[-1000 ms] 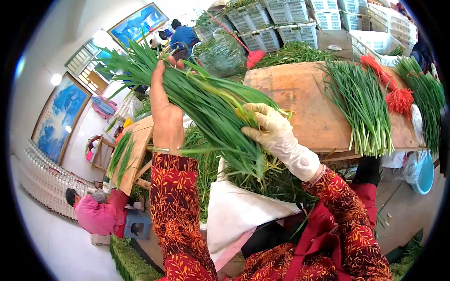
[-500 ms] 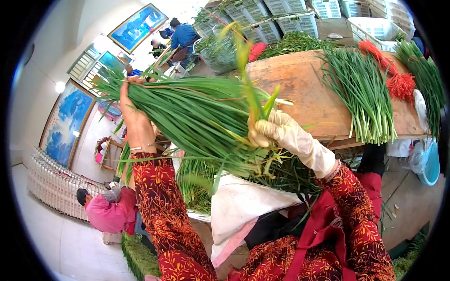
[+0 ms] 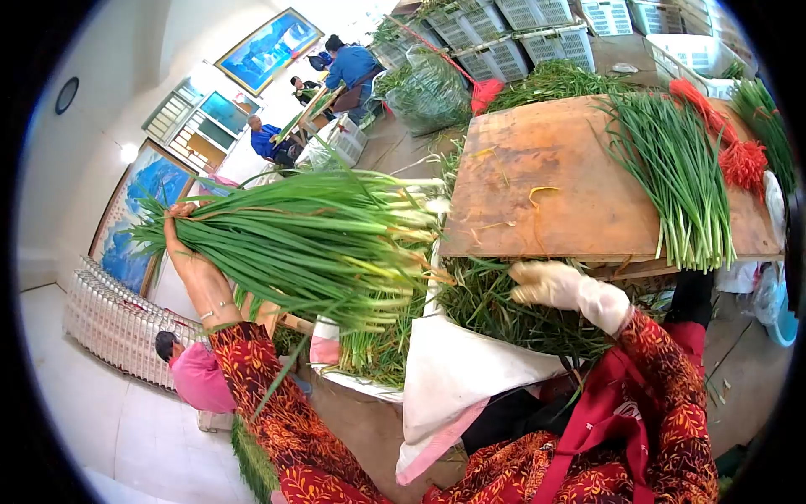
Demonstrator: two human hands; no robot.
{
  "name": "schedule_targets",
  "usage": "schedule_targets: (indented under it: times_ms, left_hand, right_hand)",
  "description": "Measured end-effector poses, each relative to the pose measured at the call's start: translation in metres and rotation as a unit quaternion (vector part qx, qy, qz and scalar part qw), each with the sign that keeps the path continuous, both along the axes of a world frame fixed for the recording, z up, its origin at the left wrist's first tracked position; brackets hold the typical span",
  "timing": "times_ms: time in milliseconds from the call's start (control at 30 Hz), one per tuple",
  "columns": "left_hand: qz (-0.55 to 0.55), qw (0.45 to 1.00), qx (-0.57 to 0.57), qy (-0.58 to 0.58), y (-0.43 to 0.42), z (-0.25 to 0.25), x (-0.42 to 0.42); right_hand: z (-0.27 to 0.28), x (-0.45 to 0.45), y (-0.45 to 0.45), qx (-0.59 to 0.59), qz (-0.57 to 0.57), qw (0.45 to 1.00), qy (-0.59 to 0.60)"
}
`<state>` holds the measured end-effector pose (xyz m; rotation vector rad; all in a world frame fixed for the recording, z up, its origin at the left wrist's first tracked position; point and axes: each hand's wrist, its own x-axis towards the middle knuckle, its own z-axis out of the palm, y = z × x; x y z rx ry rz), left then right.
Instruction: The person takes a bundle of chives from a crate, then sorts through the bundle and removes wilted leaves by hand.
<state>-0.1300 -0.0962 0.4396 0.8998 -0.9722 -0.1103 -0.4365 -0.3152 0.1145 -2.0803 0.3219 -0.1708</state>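
My bare left hand (image 3: 181, 212) is closed around the leafy end of a large bunch of garlic chives (image 3: 311, 239), held up at the left. Their pale stalk ends point right, toward the wooden board. A pale glove covers my right hand (image 3: 567, 290), which is apart from the bunch, just below the board's front edge. Its fingers are smeared by motion, and nothing shows clearly in them. Beneath it lies a heap of loose green leaves (image 3: 495, 307). A white cloth (image 3: 462, 361) hangs in front of the heap.
On the wooden board (image 3: 546, 185) lie another chive bunch (image 3: 672, 185) and a bundle of red ties (image 3: 742, 164). More chives (image 3: 378, 349) sit in a container below my left arm. Plastic crates (image 3: 554, 46) are stacked behind. Other people (image 3: 357, 67) sit farther back and at left.
My right hand has come away from the bunch, moving right and down, and the yellowed leaves it held are gone from it. The bunch has shifted left with my left hand.
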Motion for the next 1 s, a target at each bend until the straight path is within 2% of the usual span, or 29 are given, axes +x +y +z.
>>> schedule_targets:
  times_ms: [33, 67, 133, 200, 267, 300, 400, 467, 533, 600, 667, 733, 767, 800, 833, 867, 933, 1000]
  left_hand:
    - [-0.05, 0.998, -0.008, 0.024, -0.002, -0.003, -0.01]
    - [-0.085, 0.995, -0.026, 0.054, -0.007, -0.007, -0.016]
    - [-0.154, 0.979, -0.064, 0.113, -0.014, -0.012, -0.024]
    - [-0.171, 0.978, -0.042, 0.111, -0.015, -0.015, -0.018]
    - [-0.191, 0.974, -0.015, 0.119, -0.018, -0.022, -0.022]
    - [-0.169, 0.979, -0.059, 0.093, -0.029, -0.029, -0.032]
    - [-0.132, 0.989, -0.036, 0.051, -0.03, -0.036, -0.035]
    - [-0.168, 0.978, -0.056, 0.108, -0.031, -0.037, -0.039]
    - [-0.202, 0.96, -0.087, 0.174, -0.032, -0.037, -0.032]
    - [-0.207, 0.965, -0.076, 0.142, -0.031, -0.038, -0.039]
    - [-0.211, 0.965, -0.073, 0.137, -0.029, -0.04, -0.041]
    - [-0.214, 0.961, -0.079, 0.157, -0.024, -0.036, -0.03]
    - [-0.194, 0.973, -0.055, 0.108, -0.024, -0.038, -0.027]
    - [-0.189, 0.974, -0.05, 0.112, -0.022, -0.038, -0.025]
    - [-0.184, 0.975, -0.044, 0.117, -0.022, -0.037, -0.025]
    - [-0.18, 0.975, -0.04, 0.121, -0.021, -0.038, -0.026]
    - [-0.169, 0.978, -0.019, 0.118, -0.016, -0.041, -0.03]
    - [-0.13, 0.985, -0.021, 0.11, -0.017, -0.044, -0.031]
  right_hand:
    - [0.011, 0.015, 0.002, 0.13, -0.029, 0.988, -0.078]
    - [0.033, 0.025, -0.001, 0.17, 0.025, 0.972, -0.163]
    - [0.046, 0.051, -0.002, 0.272, 0.079, 0.943, -0.176]
    - [0.034, 0.088, 0.009, 0.47, 0.161, 0.809, -0.316]
    - [0.068, 0.079, 0.028, 0.525, 0.171, 0.734, -0.395]
    - [0.078, 0.066, 0.031, 0.572, 0.152, 0.726, -0.35]
    - [0.087, 0.059, 0.032, 0.583, 0.156, 0.731, -0.32]
    - [0.076, 0.067, 0.027, 0.52, 0.102, 0.777, -0.34]
    - [0.074, 0.054, 0.026, 0.502, 0.073, 0.818, -0.271]
    - [0.08, 0.037, 0.034, 0.444, 0.071, 0.834, -0.321]
    - [0.072, 0.019, 0.031, 0.422, 0.056, 0.879, -0.214]
    - [0.06, -0.003, 0.037, 0.438, 0.095, 0.864, -0.229]
    - [0.055, -0.011, 0.041, 0.413, 0.054, 0.9, -0.126]
    - [0.04, -0.018, 0.042, 0.401, 0.057, 0.905, -0.127]
    - [0.022, -0.024, 0.039, 0.446, 0.012, 0.89, -0.098]
    - [-0.003, -0.026, 0.035, 0.428, -0.075, 0.893, -0.121]
    - [-0.031, -0.039, 0.014, 0.529, -0.207, 0.804, -0.175]
    - [-0.008, -0.043, 0.003, 0.53, -0.233, 0.792, -0.194]
